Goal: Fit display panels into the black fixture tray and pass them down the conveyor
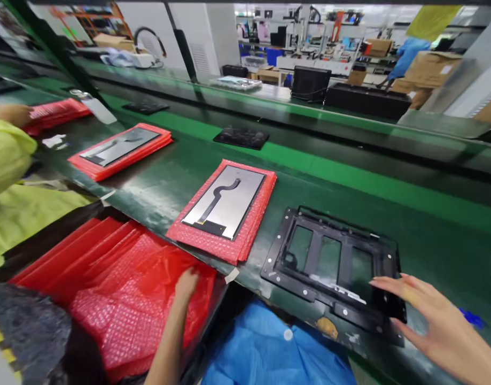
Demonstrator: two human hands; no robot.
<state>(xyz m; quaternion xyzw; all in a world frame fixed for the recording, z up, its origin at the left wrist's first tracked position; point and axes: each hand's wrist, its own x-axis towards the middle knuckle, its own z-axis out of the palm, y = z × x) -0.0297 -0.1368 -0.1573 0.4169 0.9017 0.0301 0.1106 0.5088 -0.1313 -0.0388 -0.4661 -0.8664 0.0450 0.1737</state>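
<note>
My left hand (186,284) reaches into a pile of red bubble-wrap bags (112,315) below the bench edge. Its fingers are curled at the loose red film, partly hidden. At the right, my right hand (433,315) has its thumb and fingers stretched apart at the right end of a black plastic frame (329,251). Fingertips touch or nearly touch that frame, which lies flat with several rectangular openings and white dots. Between the hands, a display panel (225,203) with a silvery back and dark ribbon cable rests on stacked red bubble-wrap bags (251,235).
Farther left, another display panel (121,144) lies on red bags. A co-worker's yellow-green sleeve (8,160) is at the left edge. Dark flat pieces (242,137) lie along the bright green strip of the bench (309,166). A raised shelf (277,99) runs behind.
</note>
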